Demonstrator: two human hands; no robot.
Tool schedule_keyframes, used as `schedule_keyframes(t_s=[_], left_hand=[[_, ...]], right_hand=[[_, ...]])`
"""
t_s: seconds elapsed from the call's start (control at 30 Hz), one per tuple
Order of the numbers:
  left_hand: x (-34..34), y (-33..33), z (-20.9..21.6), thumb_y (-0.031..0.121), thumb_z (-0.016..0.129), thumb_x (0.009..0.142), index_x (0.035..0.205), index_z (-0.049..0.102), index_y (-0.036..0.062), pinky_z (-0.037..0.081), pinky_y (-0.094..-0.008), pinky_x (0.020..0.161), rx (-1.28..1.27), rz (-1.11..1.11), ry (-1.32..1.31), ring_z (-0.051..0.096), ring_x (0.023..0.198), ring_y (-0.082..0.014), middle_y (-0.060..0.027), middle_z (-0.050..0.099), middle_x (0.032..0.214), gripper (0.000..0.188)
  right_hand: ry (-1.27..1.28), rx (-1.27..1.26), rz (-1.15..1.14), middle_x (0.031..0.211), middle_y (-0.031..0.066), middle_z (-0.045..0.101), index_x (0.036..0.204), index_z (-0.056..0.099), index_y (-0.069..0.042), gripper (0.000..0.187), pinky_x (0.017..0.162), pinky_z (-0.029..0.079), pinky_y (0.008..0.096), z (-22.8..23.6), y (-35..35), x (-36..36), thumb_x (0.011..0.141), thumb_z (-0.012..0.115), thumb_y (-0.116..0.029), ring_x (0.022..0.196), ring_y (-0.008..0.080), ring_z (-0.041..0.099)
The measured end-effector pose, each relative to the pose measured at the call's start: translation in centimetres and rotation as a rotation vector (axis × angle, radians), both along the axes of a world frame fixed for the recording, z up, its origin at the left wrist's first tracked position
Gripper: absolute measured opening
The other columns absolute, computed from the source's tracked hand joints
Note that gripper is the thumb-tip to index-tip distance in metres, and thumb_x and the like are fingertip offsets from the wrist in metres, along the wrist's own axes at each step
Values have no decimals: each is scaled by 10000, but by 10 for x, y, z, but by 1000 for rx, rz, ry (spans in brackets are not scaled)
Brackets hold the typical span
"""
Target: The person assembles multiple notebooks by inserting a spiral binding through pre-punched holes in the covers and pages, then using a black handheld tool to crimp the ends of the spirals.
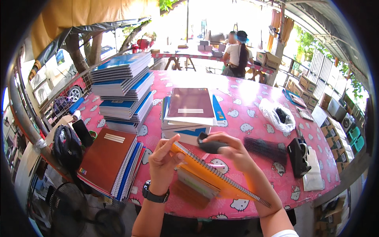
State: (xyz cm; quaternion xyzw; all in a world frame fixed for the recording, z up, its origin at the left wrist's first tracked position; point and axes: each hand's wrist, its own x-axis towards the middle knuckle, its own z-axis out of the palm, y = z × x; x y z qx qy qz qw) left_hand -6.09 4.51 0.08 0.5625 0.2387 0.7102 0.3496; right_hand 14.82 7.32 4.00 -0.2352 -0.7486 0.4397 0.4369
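In front of me is an orange spiral notebook, held tilted, its dark coil running down toward my right forearm. My left hand, with a black watch on the wrist, pinches the notebook's upper corner by the coil's end. Close to that corner, my right hand is closed on a dark grey handheld tool; its exact kind is not clear. Under the orange cover, blurred, lies a brown and green-edged pile. Just beyond my hands stands a stack topped by a maroon notebook.
Tall stacks of blue spiral notebooks and brown ones stand left on the pink table. To the right lie black coils, a black tape dispenser and a white plastic bag. People sit at a farther table.
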Motion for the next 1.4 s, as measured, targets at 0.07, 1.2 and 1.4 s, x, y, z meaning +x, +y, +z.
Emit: schedule_keyframes(t_s=[0.07, 1.2, 1.4], left_hand=[[2, 4, 0, 8, 706, 763, 1217, 572, 21, 483, -190, 695, 13, -14, 34, 507, 816, -74, -10, 508, 948, 473], [94, -61, 76, 13, 726, 742, 959, 697, 57, 513, -209, 585, 312, -131, 514, 635, 723, -107, -62, 637, 862, 224], [95, -65, 69, -10, 744, 704, 858, 681, 43, 502, -242, 582, 298, -110, 459, 628, 709, -144, -73, 650, 826, 174]], right_hand=[[306, -219, 195, 999, 125, 583, 1075, 617, -63, 420, 803, 453, 335, 3, -7, 2, 849, 583, -415, 937, 257, 541], [72, 345, -599, 802, 57, 596, 886, 610, -35, 230, 609, 441, 271, 33, -130, 57, 746, 750, -151, 708, 152, 550], [30, 398, -522, 778, 47, 580, 862, 609, -38, 202, 590, 417, 275, 40, -128, 60, 755, 740, -151, 685, 161, 524]])
